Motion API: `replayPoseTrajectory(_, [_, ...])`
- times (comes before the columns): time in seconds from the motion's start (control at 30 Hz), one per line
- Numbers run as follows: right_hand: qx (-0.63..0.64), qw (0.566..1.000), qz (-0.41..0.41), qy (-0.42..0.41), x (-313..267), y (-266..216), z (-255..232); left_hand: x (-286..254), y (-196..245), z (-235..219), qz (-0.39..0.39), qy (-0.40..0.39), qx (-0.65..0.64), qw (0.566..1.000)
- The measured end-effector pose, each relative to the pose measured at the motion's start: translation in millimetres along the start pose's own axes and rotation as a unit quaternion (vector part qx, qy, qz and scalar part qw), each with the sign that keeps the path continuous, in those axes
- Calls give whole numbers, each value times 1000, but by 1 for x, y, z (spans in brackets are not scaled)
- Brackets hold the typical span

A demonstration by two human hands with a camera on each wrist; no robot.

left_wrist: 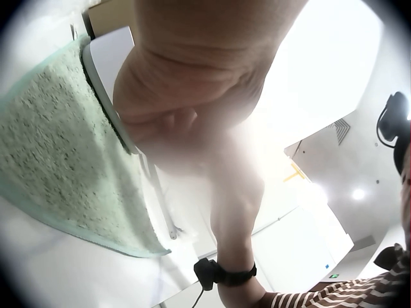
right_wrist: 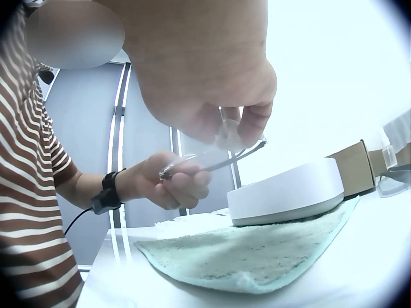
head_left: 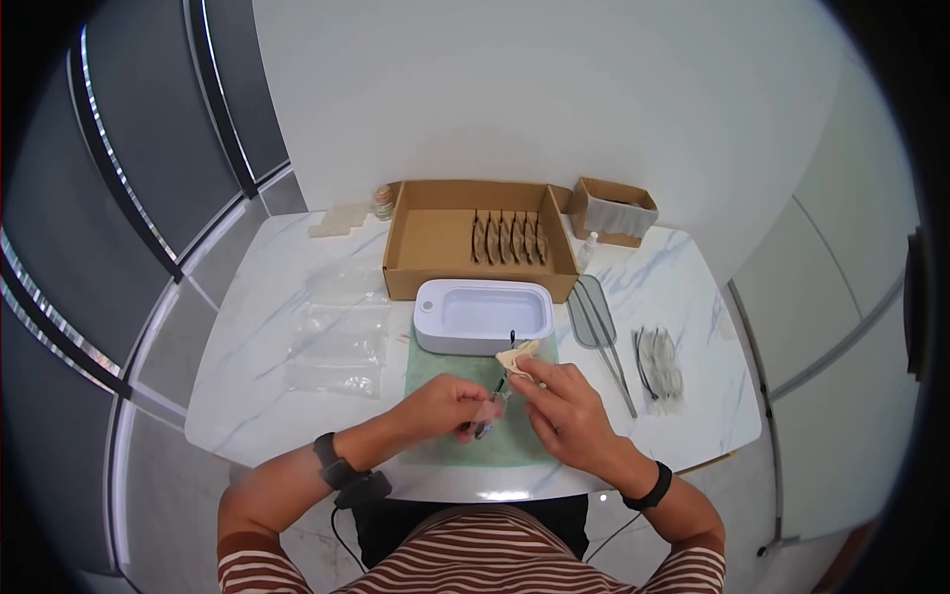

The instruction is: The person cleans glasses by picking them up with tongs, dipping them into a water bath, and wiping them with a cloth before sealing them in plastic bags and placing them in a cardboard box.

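Observation:
Over the pale green towel (head_left: 455, 450), both hands are at a pair of eyeglasses (right_wrist: 223, 164) with dark, thin arms. The left hand (head_left: 445, 408) pinches one end of them between thumb and fingers, near the person's body. A folded beige cloth (head_left: 515, 358) is pinched in the right hand (head_left: 564, 411), against the other end of the glasses. From the right wrist view, the frame slants up from the left hand (right_wrist: 176, 183) to the right fingertips. The left wrist view is mostly filled by the hand itself, which hides the glasses.
Just beyond the hands stands a pale lavender basin (head_left: 426, 330). Behind it, a shallow cardboard box (head_left: 435, 282) holds several brown-wrapped items (head_left: 508, 241). Clear plastic bags (head_left: 341, 337) lie left. A grey tray (head_left: 584, 322) with long rods and some bagged glasses (head_left: 658, 366) lie right.

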State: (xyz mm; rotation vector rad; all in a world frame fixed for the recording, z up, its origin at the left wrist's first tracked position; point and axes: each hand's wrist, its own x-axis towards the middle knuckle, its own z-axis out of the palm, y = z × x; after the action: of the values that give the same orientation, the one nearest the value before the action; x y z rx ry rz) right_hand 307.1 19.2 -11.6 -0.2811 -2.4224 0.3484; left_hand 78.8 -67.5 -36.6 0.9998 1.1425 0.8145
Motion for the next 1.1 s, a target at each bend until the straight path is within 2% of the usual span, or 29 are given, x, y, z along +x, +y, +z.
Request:
replayPoseTrajectory(0.13, [3, 999, -31, -13, 1, -8, 2, 3, -5, -2, 3, 9, -26, 1000])
replayPoseTrajectory(0.2, [7, 999, -45, -27, 1, -14, 2, 6, -11, -4, 37, 33, -53, 997])
replayPoseTrajectory(0.27, [9, 997, -61, -41, 1, -18, 4, 7, -9, -6, 30, 36, -47, 998])
replayPoseTrajectory(0.33, [13, 993, -111, -46, 1, -20, 7, 7, -6, -6, 22, 41, -41, 998])
replayPoseTrajectory(0.4, [14, 992, -117, -47, 3, -26, 7, 6, -1, -4, 8, 73, -83, 994])
replayPoseTrajectory(0.5, [15, 989, -134, -64, 3, -27, 9, 11, -7, -8, 32, 80, -90, 992])
replayPoseTrajectory(0.6, [11, 985, -148, -84, 1, -24, 12, 7, -1, -12, 23, 54, -104, 993])
replayPoseTrajectory(0.73, [17, 984, -155, -89, 4, -21, 11, 7, -3, -10, 28, 61, -117, 991])
replayPoseTrajectory(0.83, [25, 993, -107, -46, 14, -20, -1, 8, -4, -10, 24, 62, -108, 992])
replayPoseTrajectory(0.87, [26, 993, -106, -46, 16, -15, -3, 7, -4, -12, 32, 39, -83, 995])
replayPoseTrajectory(0.93, [26, 998, -55, -11, 20, -6, -2, 4, -4, -11, 39, 15, -58, 997])
replayPoseTrajectory(1.0, [19, 999, -29, -22, 23, 0, -4, 2, 1, -6, 25, 10, -27, 999])
replayPoseTrajectory(1.07, [13, 999, -11, 50, 27, 9, -8, 1, 3, -6, 24, 9, -29, 999])
replayPoseTrajectory(1.1, [12, 998, 7, 61, 27, 11, -8, 0, 3, -5, 18, 8, -32, 999])
